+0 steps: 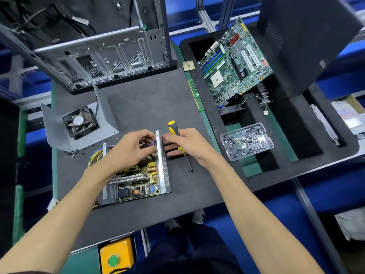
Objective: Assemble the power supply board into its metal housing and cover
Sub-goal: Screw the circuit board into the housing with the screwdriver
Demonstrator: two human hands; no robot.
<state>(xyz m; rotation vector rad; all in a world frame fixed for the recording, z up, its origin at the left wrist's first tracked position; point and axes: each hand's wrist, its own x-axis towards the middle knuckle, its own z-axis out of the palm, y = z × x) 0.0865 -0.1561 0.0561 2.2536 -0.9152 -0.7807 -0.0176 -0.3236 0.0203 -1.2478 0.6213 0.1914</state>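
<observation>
Housing (164, 165) wall between both hands' grips

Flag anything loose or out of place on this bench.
Loose screws lie scattered on the mat beside the fan cover, not in the clear screw tray. A RAM stick and a bare CPU sit at the mat's edge, outside the foam tray.

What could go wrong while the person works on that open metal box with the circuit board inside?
The screwdriver in the right hand might slip against the housing wall and gouge the power supply board. The left hand reaches among the wires and could pinch them. The loose screws nearby might roll off.
</observation>
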